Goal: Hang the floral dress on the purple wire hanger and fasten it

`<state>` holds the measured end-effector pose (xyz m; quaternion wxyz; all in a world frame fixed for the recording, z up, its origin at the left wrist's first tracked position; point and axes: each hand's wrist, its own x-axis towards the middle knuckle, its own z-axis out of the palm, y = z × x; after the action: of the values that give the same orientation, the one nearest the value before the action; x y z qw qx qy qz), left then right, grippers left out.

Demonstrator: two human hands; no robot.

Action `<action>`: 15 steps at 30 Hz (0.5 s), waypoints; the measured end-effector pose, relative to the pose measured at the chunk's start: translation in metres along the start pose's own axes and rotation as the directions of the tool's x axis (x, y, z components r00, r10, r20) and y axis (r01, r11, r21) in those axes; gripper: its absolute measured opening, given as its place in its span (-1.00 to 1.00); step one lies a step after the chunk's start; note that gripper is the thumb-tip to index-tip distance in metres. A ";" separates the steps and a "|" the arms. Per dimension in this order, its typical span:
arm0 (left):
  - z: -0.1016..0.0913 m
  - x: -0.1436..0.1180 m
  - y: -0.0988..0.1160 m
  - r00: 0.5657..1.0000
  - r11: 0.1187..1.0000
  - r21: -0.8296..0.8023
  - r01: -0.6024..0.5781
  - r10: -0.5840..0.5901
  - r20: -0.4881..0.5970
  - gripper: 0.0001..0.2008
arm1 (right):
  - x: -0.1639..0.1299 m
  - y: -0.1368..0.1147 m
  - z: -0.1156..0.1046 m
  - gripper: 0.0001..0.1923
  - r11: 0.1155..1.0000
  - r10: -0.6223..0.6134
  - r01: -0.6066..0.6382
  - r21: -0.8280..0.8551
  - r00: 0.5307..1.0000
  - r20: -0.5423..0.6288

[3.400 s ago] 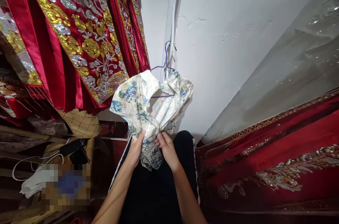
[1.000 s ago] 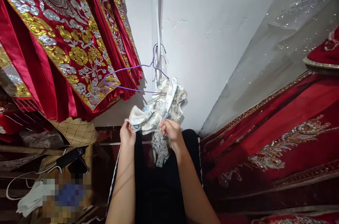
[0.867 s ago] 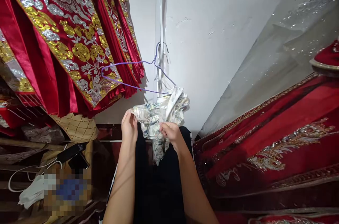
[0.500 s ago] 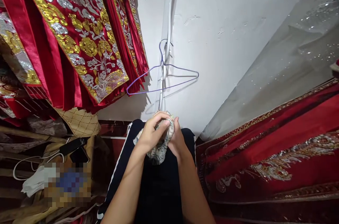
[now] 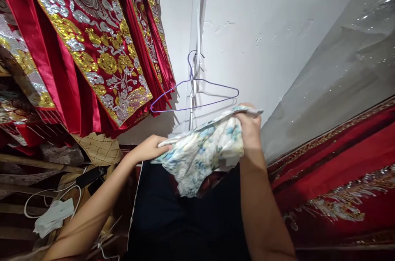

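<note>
A white cloth with blue and yellow flowers [image 5: 200, 146] is stretched between my hands above my lap. My left hand [image 5: 152, 147] pinches its left edge, thumb on top. At the upper right end, my right hand [image 5: 250, 123] grips the other side of the cloth, with the fingers partly behind it. The fabric sags and gathers in the middle, slightly blurred; whether it is a garment I cannot tell. Just beyond the cloth, a bare purple wire hanger [image 5: 212, 82] hangs from a hook on the wall.
Red costumes with gold and silver sequins [image 5: 108, 55] hang at the left. Below them are a wooden rack, a black object [image 5: 89, 176], white cable and white tissue [image 5: 54, 215]. Red embroidered fabric [image 5: 333, 170] under clear plastic stands at the right.
The cloth was bunched up between my two hands, held close together. My hands have moved apart and upward, spreading it out. The hanger stays on its hook.
</note>
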<state>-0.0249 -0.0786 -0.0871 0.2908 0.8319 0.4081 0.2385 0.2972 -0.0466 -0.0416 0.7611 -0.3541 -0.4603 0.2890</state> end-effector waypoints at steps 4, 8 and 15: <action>-0.038 -0.015 0.001 1.000 0.987 0.159 0.025 -0.023 -0.018 -0.61 | 0.038 0.022 0.019 -0.65 0.997 0.071 -0.065 -0.050 0.989 0.127; -0.039 -0.021 0.008 0.999 0.996 -0.087 -0.004 0.007 0.031 -0.69 | 0.044 0.061 0.036 -0.71 0.928 0.248 -0.117 -0.353 0.902 0.352; -0.045 -0.026 0.017 0.982 0.970 -0.204 0.135 -0.105 0.155 -0.67 | 0.059 0.054 0.008 -0.79 0.777 0.153 0.115 -0.619 0.919 0.364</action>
<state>-0.0588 -0.0950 -0.0475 0.4209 0.7844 0.4079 0.2029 0.3078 0.0322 -0.0532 0.4870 -0.5268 -0.6698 0.1916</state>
